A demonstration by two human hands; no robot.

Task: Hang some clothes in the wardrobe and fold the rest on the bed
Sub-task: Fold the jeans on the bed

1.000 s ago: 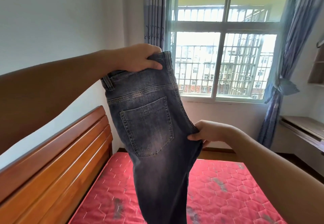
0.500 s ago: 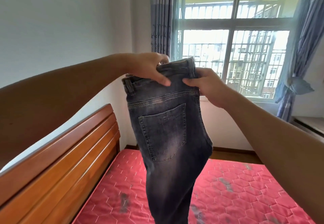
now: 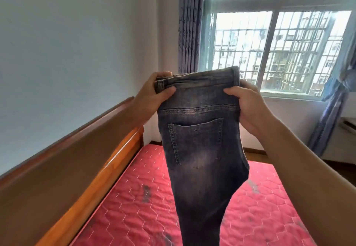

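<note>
Change: our right hand (image 3: 247, 109) now joins our left hand (image 3: 154, 93) atop the jeans (image 3: 198, 149), both gripping, apart.
Meaning: we judge folding on the bed (image 3: 125, 209) can start.

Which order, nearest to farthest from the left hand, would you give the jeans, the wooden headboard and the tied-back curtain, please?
1. jeans: in the left hand's grip at the waistband.
2. wooden headboard: below, at the left.
3. tied-back curtain: far right of the room.
</note>
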